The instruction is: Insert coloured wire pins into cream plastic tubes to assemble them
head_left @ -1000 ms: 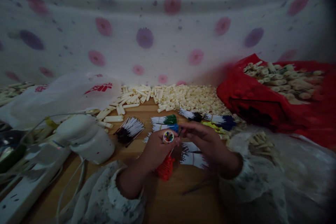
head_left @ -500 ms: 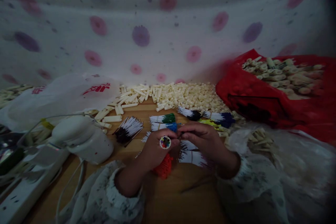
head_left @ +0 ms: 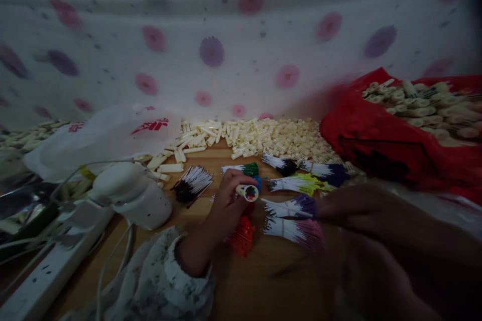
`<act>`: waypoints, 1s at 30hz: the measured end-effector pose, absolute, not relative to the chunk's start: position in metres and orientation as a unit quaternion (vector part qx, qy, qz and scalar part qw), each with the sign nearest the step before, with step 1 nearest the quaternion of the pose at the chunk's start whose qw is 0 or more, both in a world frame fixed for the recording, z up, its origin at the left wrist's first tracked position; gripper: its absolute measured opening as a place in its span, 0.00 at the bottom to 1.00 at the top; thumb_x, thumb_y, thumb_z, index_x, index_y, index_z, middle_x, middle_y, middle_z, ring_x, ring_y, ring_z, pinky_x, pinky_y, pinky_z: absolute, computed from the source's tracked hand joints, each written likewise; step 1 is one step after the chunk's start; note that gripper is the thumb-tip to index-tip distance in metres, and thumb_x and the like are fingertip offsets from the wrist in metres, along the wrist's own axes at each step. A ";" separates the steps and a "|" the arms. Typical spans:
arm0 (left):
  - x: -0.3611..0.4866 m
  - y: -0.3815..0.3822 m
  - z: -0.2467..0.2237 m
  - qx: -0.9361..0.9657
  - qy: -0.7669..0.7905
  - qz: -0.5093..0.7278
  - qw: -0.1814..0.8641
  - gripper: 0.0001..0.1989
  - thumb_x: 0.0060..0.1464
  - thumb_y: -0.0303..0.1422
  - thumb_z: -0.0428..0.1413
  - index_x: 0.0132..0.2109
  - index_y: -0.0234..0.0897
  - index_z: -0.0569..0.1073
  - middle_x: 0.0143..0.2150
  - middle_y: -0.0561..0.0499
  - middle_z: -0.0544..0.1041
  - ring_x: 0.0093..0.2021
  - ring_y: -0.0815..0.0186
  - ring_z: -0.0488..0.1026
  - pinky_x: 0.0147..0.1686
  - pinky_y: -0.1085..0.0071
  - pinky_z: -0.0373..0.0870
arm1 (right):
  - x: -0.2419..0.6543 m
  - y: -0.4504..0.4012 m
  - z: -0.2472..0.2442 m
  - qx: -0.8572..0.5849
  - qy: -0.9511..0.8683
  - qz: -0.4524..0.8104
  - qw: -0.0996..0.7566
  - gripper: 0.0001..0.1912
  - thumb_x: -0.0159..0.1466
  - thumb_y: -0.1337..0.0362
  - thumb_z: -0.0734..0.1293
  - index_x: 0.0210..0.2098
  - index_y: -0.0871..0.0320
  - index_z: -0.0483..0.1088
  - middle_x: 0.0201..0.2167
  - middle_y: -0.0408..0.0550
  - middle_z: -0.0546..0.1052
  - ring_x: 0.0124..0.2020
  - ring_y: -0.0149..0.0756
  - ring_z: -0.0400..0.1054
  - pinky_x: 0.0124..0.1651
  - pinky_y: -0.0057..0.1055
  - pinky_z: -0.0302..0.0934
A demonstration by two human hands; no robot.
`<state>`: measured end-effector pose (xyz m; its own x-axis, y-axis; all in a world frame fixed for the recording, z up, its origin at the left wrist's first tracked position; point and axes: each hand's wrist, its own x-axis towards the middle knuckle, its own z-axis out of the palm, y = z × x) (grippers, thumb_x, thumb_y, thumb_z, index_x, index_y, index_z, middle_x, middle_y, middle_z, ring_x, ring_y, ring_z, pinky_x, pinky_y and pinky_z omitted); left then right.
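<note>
My left hand [head_left: 228, 203] is closed around a cream multicolour pen barrel [head_left: 247, 192], its round open end facing me. Several coloured ends show inside the opening. Off to the right, my right hand [head_left: 354, 208] is dark and smeared by motion, close to the purple-tipped bundle [head_left: 289, 206]; its fingers do not show clearly. Just below lies a pink-tipped bundle [head_left: 293, 230] of thin white sticks that look like pen refills. A red bundle [head_left: 241, 236] lies under my left wrist. Beyond the hands are green [head_left: 241, 168] and yellow [head_left: 297, 183] bundles.
Loose dark-tipped refills [head_left: 192, 184] lie left of my hand. Cream pen parts [head_left: 274, 136] are heaped along the back. A red bag [head_left: 361, 125] of barrels stands right. On the left are a white appliance [head_left: 130, 195], a power strip [head_left: 56, 261] and cables.
My right hand has left the pen barrel and swung right, nearer the camera. The left hand still holds the barrel. The whole view has shifted slightly, so things sit farther right.
</note>
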<state>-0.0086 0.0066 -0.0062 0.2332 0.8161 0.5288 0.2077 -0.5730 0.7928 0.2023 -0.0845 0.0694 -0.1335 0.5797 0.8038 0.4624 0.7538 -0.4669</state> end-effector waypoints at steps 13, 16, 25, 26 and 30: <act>-0.008 0.011 -0.014 0.735 0.320 0.539 0.258 0.04 0.56 0.33 0.55 0.36 0.39 0.74 0.35 0.50 0.73 0.37 0.62 0.70 0.40 0.65 0.66 | 0.167 -0.081 0.067 -0.368 -0.730 -0.017 0.576 0.05 0.62 0.66 0.64 0.33 0.51 0.73 0.29 0.47 0.79 0.33 0.37 0.74 0.36 0.34 0.72; -0.008 0.009 -0.012 0.742 0.316 0.534 0.255 0.06 0.56 0.34 0.54 0.36 0.39 0.74 0.34 0.49 0.73 0.37 0.61 0.70 0.41 0.63 0.66 | 0.169 -0.077 0.069 -0.341 -0.750 -0.035 0.565 0.05 0.61 0.68 0.65 0.34 0.53 0.72 0.30 0.48 0.80 0.33 0.36 0.75 0.36 0.32 0.73; -0.011 0.009 -0.015 0.739 0.364 0.524 0.217 0.10 0.57 0.39 0.53 0.35 0.39 0.75 0.34 0.49 0.75 0.37 0.60 0.70 0.41 0.63 0.65 | 0.168 -0.064 0.059 -0.320 -0.787 0.006 0.528 0.12 0.59 0.73 0.65 0.40 0.51 0.69 0.32 0.46 0.79 0.34 0.37 0.74 0.36 0.35 0.71; -0.012 0.009 -0.016 0.739 0.369 0.524 0.208 0.09 0.57 0.38 0.53 0.36 0.40 0.75 0.34 0.49 0.75 0.37 0.60 0.69 0.41 0.64 0.65 | 0.168 -0.063 0.057 -0.324 -0.778 0.021 0.538 0.13 0.59 0.73 0.66 0.40 0.51 0.69 0.32 0.46 0.79 0.34 0.37 0.74 0.36 0.35 0.70; -0.014 0.011 -0.018 0.750 0.379 0.517 0.165 0.07 0.58 0.35 0.53 0.38 0.41 0.75 0.35 0.50 0.74 0.38 0.61 0.68 0.41 0.65 0.63 | 0.168 -0.062 0.053 -0.322 -0.752 0.056 0.572 0.15 0.58 0.74 0.66 0.42 0.50 0.68 0.33 0.46 0.78 0.35 0.39 0.73 0.37 0.38 0.68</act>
